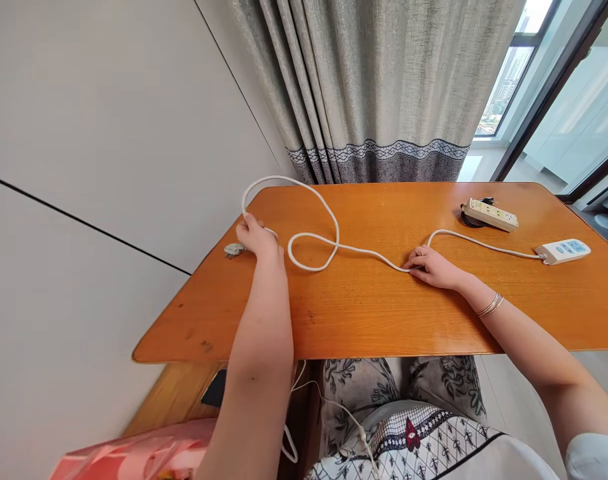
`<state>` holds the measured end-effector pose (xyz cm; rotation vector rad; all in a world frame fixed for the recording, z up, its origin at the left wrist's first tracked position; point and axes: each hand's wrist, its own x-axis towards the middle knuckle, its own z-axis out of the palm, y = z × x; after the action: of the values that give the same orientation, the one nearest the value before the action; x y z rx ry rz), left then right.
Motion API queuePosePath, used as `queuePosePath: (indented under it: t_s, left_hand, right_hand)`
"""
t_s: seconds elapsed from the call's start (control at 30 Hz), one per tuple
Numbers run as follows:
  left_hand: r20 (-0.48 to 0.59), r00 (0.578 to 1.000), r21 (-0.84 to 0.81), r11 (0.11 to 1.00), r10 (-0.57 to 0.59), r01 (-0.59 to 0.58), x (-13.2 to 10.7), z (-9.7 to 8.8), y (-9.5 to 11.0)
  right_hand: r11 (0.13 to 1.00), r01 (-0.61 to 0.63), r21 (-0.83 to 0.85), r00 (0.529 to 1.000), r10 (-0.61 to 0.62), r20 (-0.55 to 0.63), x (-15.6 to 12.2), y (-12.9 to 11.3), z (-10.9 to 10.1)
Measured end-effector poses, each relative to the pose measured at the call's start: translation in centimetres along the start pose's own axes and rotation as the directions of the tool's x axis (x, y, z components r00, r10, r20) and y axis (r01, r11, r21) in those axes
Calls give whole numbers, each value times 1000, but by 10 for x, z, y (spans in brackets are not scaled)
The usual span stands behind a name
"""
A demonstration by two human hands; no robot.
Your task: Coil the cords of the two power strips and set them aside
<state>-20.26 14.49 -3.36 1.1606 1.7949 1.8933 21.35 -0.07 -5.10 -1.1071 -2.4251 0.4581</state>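
Observation:
A white power cord [357,249] runs across the wooden table, looping in the middle and rising in an arc near the far left edge. At the left, my left hand [258,237] is closed around the cord close to its plug [234,250], which lies by the table's left edge. My right hand [431,267] pinches the same cord right of the loop, resting on the tabletop. From there the cord bends up and runs to a white power strip [564,251] with blue-marked sockets at the right.
A second, cream power strip [491,215] with a coiled black cord sits at the back right of the table [364,320]. A grey curtain [384,87] hangs behind; a white wall [84,133] borders the left side. Below lie a pink bag [134,453] and a dark flat object [215,389].

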Motion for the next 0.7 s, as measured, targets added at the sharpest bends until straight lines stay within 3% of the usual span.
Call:
queuePosePath:
  t_s: [0.07, 0.1, 0.17, 0.23, 0.4, 0.53, 0.63, 0.7]
  left_hand:
    - [-75, 979, -90, 979, -190, 183, 5, -4, 2]
    - [-137, 948, -127, 954, -288, 271, 6, -6, 4]
    - [-205, 901, -167, 921, -382, 352, 9, -9, 11]
    - [-244, 892, -156, 924, -380, 350, 11, -12, 17]
    - [-269, 900, -103, 940, -342, 326, 12, -21, 21]
    - [-260, 917, -1, 949, -304, 314, 11, -24, 13]
    - [-216, 944, 70, 960, -249, 269, 10, -22, 6]
    - [-110, 985, 139, 979, -136, 150, 7, -18, 4]
  right_hand:
    - [999, 15, 46, 1000, -15, -6, -3, 5, -3]
    - [998, 20, 63, 1000, -19, -9, -4, 7, -5]
    - [997, 17, 74, 1000, -16, -17, -4, 10, -6]
    - [999, -26, 42, 999, 28, -35, -4, 9, -6]
    - [949, -278, -146, 956, 259, -136, -1, 1, -4]
    - [919, -341, -197, 937, 316, -150, -1, 0, -4]
    - [915, -359, -182, 930, 336, -146, -1, 2, -5]
    - [915, -358, -188, 931, 332, -153, -1, 3, -5]
